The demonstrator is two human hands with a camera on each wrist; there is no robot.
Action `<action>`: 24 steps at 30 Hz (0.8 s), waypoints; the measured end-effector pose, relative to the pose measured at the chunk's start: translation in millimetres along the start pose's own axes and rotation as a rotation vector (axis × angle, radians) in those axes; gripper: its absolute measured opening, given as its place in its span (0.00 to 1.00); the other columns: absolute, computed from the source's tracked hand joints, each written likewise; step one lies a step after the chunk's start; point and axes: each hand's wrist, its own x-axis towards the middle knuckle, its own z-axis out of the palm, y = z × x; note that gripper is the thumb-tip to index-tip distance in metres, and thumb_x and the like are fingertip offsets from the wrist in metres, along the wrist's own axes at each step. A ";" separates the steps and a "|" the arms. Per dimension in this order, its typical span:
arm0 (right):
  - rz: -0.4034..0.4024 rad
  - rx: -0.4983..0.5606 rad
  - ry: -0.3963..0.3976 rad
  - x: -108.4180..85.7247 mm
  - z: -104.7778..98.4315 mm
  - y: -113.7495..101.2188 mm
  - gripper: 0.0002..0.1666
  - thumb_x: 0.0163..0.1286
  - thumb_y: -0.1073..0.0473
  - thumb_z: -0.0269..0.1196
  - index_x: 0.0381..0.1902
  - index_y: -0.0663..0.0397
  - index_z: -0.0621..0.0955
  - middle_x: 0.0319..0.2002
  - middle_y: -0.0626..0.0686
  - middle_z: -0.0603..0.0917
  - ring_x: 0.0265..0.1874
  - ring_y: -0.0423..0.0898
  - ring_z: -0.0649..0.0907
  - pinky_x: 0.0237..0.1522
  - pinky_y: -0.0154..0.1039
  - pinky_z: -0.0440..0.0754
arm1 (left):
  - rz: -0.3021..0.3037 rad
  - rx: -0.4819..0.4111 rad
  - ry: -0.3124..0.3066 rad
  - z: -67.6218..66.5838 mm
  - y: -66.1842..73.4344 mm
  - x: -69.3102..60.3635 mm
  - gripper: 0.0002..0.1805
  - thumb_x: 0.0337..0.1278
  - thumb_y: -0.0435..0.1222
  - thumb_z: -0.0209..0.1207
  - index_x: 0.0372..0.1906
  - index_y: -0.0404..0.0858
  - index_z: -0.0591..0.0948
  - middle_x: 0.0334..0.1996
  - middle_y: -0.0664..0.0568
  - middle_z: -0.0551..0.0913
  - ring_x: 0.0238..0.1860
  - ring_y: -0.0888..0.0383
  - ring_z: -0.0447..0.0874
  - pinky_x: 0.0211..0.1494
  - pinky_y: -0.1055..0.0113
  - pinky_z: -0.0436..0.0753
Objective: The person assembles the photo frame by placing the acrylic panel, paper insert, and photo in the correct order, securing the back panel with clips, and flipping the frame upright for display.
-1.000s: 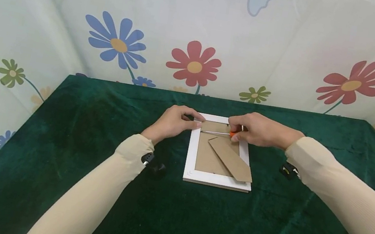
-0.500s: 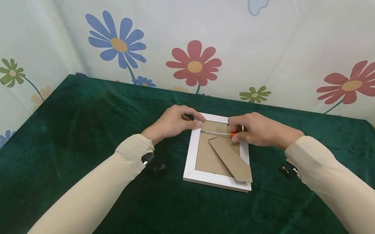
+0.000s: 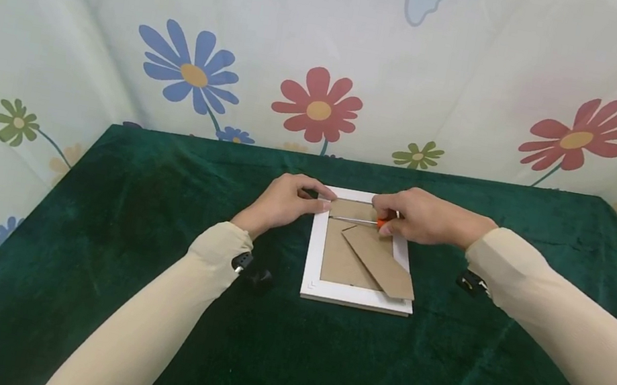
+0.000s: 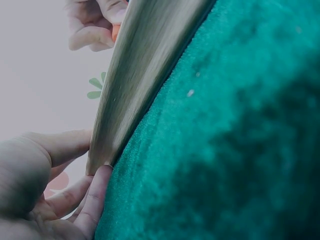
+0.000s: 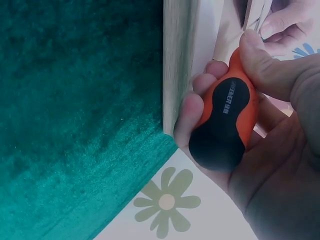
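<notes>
A white picture frame (image 3: 316, 248) lies back up on the table, its brown backing (image 3: 337, 258) and slanted stand flap (image 3: 384, 266) showing. My left hand (image 3: 282, 202) holds the frame's top left corner; in the left wrist view its thumb and fingers (image 4: 92, 205) lie around the wooden edge (image 4: 135, 75). With my right hand (image 3: 433, 219) I grip an orange and black screwdriver (image 3: 355, 219), the shaft level across the backing and its tip at the left inner edge. The right wrist view shows the handle (image 5: 225, 120) between thumb and fingers.
Dark green cloth (image 3: 256, 361) covers the table. Behind it hangs a pale curtain (image 3: 266, 8) printed with flowers and a butterfly. Dark devices are strapped at both wrists.
My right hand has dipped very slightly, still gripping the screwdriver. The left hand and the picture frame look unmoved.
</notes>
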 end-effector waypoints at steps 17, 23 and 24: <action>0.054 0.101 0.149 -9.5 12.0 6.0 0.07 0.74 0.61 0.71 0.43 0.51 0.81 0.38 0.50 0.81 0.37 0.49 0.80 0.39 0.45 0.79 | 0.009 -0.019 0.006 0.4 -1.1 -0.1 0.15 0.72 0.43 0.68 0.59 0.50 0.89 0.64 0.51 0.81 0.52 0.50 0.81 0.58 0.51 0.85; 0.078 0.162 0.189 -12.3 15.7 6.0 0.10 0.74 0.59 0.71 0.47 0.52 0.82 0.39 0.50 0.82 0.40 0.50 0.80 0.42 0.45 0.81 | 0.017 -0.015 0.011 0.5 -2.0 -0.1 0.15 0.72 0.43 0.68 0.59 0.50 0.90 0.64 0.51 0.81 0.52 0.51 0.82 0.59 0.51 0.85; 0.084 0.171 0.197 -12.9 16.1 6.0 0.10 0.74 0.58 0.72 0.48 0.52 0.82 0.39 0.50 0.82 0.40 0.50 0.80 0.42 0.45 0.81 | 0.017 -0.014 0.011 0.3 -1.5 -0.5 0.15 0.72 0.44 0.67 0.59 0.50 0.90 0.63 0.51 0.81 0.52 0.51 0.82 0.59 0.51 0.85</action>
